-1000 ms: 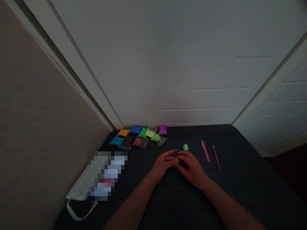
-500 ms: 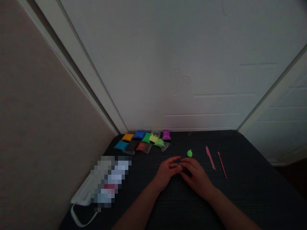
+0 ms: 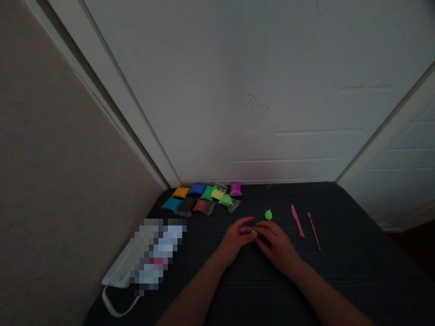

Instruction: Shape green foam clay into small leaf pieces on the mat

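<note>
My left hand [image 3: 235,239] and my right hand [image 3: 277,243] meet fingertip to fingertip low over the dark table [image 3: 340,267]. Between them they pinch a small bit of green clay [image 3: 254,232], mostly hidden by the fingers. A separate green clay lump [image 3: 268,215] sits on the table just beyond my right hand, untouched. The light is dim.
Several small packets of coloured clay [image 3: 204,199] lie in a cluster at the back left. Two pink modelling tools, a knife [image 3: 297,221] and a thin stick [image 3: 313,230], lie to the right. A white bag [image 3: 136,267] with a strap sits at the left edge. White panelled walls close in behind.
The hands stay joined on the green bit with small finger movements. The camera tilted slightly, so everything sits a little lower and further right than a second ago.
</note>
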A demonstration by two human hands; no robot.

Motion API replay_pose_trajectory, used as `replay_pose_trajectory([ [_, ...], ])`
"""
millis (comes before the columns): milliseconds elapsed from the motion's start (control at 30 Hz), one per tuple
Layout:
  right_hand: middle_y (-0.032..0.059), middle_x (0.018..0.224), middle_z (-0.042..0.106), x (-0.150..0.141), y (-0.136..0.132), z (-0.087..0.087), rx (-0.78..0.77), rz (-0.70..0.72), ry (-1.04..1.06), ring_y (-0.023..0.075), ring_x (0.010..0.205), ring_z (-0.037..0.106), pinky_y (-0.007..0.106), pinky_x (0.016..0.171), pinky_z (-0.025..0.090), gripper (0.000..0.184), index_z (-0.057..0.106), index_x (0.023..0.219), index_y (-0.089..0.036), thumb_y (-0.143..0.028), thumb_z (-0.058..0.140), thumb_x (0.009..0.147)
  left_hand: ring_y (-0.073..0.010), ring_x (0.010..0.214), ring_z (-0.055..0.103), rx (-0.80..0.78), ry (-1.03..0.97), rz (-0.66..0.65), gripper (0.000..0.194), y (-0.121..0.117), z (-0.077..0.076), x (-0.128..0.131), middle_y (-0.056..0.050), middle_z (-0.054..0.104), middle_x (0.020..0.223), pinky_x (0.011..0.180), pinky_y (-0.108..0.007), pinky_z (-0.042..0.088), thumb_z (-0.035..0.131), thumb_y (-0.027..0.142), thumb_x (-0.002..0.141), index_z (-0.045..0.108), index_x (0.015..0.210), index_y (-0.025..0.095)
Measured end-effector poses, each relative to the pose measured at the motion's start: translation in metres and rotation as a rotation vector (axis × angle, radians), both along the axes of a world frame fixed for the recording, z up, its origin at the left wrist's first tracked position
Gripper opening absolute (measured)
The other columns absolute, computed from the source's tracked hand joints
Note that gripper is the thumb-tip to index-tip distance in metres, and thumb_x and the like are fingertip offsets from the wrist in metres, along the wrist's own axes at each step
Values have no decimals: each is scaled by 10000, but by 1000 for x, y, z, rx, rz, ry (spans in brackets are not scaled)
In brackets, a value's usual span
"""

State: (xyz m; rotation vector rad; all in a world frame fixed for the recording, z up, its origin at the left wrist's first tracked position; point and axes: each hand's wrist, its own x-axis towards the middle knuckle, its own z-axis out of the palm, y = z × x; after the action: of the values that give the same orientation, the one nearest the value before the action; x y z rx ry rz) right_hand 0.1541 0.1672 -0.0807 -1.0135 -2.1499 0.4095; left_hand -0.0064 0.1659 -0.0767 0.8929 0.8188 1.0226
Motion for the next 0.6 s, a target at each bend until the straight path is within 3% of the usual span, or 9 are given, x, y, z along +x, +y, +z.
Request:
replay_pose_trajectory([
  [367,58,1065,507,-1,-1,8,-7,49,-95,187,985,468,374,863,406,405,470,1150,-265,-115,474,773,-125,753,588,49,38,-3,467,1,-3,0,-32,635,849,724,-255,421,663,122,633,476,1058,178],
  [600,56,1055,515,-2,-1,10,7,38,-96,181,975,475,365,855,413,386,481,1141,-266,-130,471,781,-128,748,588,45,40,12,409,1,-3,0,-26,635,832,723,-259,420,662,139,636,474,997,182],
])
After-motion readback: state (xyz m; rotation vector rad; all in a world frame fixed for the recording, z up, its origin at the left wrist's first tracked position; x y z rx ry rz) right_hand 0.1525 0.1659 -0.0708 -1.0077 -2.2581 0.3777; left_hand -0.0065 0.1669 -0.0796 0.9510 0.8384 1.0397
